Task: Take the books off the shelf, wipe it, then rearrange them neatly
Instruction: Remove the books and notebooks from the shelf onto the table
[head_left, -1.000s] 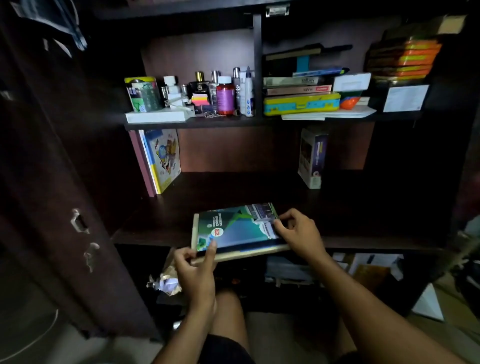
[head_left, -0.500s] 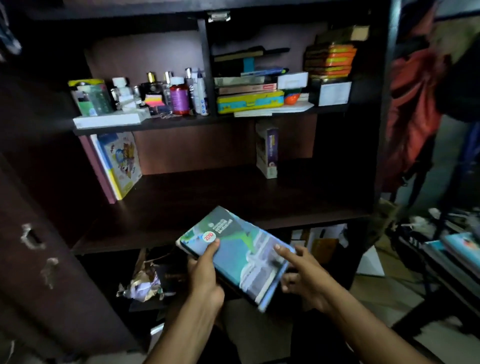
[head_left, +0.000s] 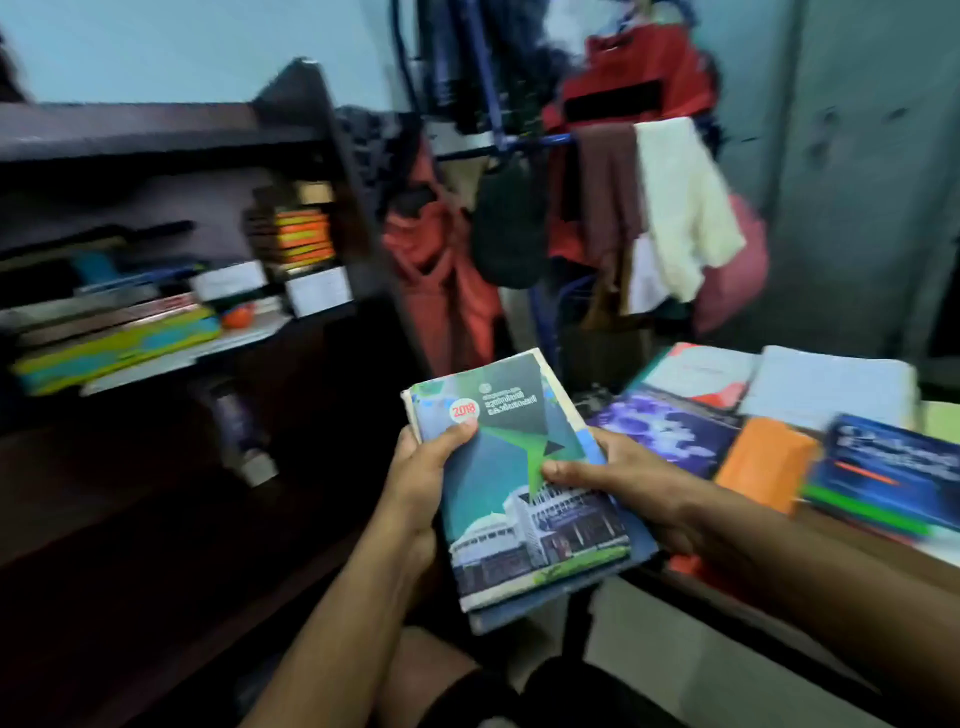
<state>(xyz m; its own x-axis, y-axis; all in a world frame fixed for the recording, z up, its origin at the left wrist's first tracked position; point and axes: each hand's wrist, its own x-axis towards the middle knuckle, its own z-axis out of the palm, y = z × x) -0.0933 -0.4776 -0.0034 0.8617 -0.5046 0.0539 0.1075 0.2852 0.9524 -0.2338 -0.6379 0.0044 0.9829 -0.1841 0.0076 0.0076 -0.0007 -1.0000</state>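
Lifted clear of the shelf (head_left: 156, 332) since earlier, the green book (head_left: 524, 493) hangs between both hands, left hand (head_left: 415, 483) and right hand (head_left: 618, 483) fingers gripping its edges, seemingly near the blurred desk (head_left: 779, 613) books (head_left: 779, 415).

Room, dimly lit. Pale blue wall (head_left: 156, 47) at upper left. Grey wall (head_left: 872, 182) at right. Dark wooden cabinet (head_left: 322, 171) at left, its side panel tall, the inside in shadow. Blue metal rack (head_left: 524, 140) at centre back, beside the cabinet, hung with clothes: red garment (head_left: 447, 291), brown cloth (head_left: 605, 192), cream cloth (head_left: 680, 208). Light floor (head_left: 675, 670) at lower right. Picture blurred throughout.
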